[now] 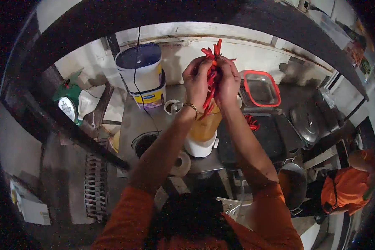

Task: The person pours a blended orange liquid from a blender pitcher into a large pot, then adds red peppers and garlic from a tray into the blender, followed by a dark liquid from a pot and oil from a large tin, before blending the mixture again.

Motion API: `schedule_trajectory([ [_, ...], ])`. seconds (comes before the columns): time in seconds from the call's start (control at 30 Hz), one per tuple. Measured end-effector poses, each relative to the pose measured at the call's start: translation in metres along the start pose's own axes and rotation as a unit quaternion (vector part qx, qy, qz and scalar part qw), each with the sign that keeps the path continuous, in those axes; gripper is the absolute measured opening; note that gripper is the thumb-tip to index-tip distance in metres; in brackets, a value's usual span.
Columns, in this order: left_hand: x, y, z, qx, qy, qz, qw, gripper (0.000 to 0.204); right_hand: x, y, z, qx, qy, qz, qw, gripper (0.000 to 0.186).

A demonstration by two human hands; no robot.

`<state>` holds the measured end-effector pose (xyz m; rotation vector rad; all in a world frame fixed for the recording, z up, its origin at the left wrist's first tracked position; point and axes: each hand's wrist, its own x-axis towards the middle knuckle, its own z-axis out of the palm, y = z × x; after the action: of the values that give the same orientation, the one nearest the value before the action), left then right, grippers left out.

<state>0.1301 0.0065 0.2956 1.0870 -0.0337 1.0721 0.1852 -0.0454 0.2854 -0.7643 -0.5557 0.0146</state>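
My left hand (196, 82) and my right hand (228, 85) are raised together, cupped around a bunch of long red chillies (213, 79). Some chillies poke out above the fingers, and others hang down between the wrists. Directly below is a blender jar (205, 127) with a yellow-orange look, standing on a white blender base (201, 146). My hands and forearms partly cover its top. A few more red chillies (251, 122) lie on a black tray (264, 143) beside my right forearm.
Stacked white buckets (140, 68) with dark blue lids stand at the back left. A red-rimmed container (261, 88) is at the back right. A metal lidded pot (305, 123) lies farther right, near a dark pan (292, 185). Another person in an orange shirt (349, 189) is at the right.
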Motion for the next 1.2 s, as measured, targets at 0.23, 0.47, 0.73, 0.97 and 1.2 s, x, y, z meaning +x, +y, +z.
schedule_trajectory([
  [0.23, 0.001, -0.007, -0.010, -0.054, 0.031, -0.013, 0.998, 0.018, -0.010, -0.004, -0.005, -0.019, 0.006, 0.057, 0.998, 0.013],
  [0.47, 0.017, -0.018, -0.028, 0.049, 0.051, -0.036, 0.997, 0.025, -0.017, -0.009, -0.004, -0.141, -0.014, -0.006, 0.990, 0.019],
  [0.73, 0.007, -0.008, -0.031, 0.151, -0.016, -0.099, 0.983, 0.032, -0.027, -0.014, -0.016, -0.204, -0.070, -0.006, 0.976, 0.022],
  [0.97, 0.002, -0.010, -0.035, 0.111, -0.014, -0.088, 0.990, 0.030, -0.027, -0.015, -0.023, -0.324, -0.146, -0.025, 0.934, 0.022],
  [1.2, 0.008, -0.045, -0.062, 0.249, -0.083, -0.013, 0.965, 0.036, -0.040, -0.040, -0.022, -0.524, -0.227, 0.002, 0.821, 0.023],
])
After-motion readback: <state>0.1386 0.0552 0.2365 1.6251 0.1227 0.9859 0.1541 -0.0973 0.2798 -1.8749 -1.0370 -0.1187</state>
